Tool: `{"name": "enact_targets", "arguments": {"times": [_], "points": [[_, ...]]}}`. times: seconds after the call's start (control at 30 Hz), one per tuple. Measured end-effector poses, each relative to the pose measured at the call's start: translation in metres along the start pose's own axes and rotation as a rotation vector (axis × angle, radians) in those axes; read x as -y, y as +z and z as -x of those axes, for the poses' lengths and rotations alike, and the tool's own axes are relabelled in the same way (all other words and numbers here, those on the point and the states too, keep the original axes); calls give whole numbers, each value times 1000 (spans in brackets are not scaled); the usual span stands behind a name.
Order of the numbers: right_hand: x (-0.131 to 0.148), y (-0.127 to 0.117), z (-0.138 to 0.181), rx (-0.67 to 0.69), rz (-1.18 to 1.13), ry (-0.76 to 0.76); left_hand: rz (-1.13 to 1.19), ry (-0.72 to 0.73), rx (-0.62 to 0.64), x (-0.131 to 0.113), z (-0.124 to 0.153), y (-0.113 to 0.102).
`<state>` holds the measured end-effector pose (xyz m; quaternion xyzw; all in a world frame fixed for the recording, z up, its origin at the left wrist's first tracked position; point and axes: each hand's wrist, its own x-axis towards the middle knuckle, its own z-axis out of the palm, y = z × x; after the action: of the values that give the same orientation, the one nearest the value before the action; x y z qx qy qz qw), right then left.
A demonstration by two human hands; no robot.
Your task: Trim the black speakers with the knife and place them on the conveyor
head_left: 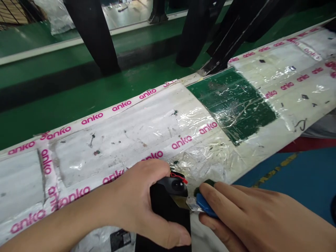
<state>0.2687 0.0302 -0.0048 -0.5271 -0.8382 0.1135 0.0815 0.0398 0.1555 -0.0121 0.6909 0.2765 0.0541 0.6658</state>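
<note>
My left hand [139, 199] is closed around a black object [163, 203], whose full shape is hidden under the fingers. At its upper end sits a rounded dark grey piece [170, 185] with a thin red strip [181, 177] on it. Between the fingers of my right hand [249, 210] is a blue utility knife [206, 205]. Its blade [181, 202] points left and reaches the black object just below the grey piece; whether it presses in, I cannot tell. Something dark green [209, 182] shows by the right fingertips.
A long white bench top [118, 136], covered in clear film and pink-lettered "anko" tape, runs across the view. It has a bare green patch [231, 101] and small dark scraps. Black posts [97, 35] stand behind it. A dark label [120, 239] lies at the lower left.
</note>
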Motion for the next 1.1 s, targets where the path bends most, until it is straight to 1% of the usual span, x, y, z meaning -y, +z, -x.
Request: {"name": "enact_targets", "arguments": {"times": [0.1,0.27,0.47,0.6,0.73,0.83,0.93,1.0,1.1], "points": [[0,0,0,3,26,-8,-11,-2,-13,0,0,0],[1,3,1,-9,61,-22,1,-6,1,0,0,0],[4,-8,-10,62,215,-129,-2,22,24,0,-1,-2],[2,-12,-19,-3,217,-99,60,22,37,3,-1,-1],[2,0,-19,-28,130,-58,140,-9,0,5,-1,1],[4,7,-14,-30,110,-33,125,-26,-21,4,-2,3],[6,1,-13,-25,120,-26,68,-12,-44,3,-2,4],[6,-8,-17,13,118,-30,21,23,-66,3,-1,5],[2,-19,-28,179,60,-2,-18,66,-67,2,0,4]]}}
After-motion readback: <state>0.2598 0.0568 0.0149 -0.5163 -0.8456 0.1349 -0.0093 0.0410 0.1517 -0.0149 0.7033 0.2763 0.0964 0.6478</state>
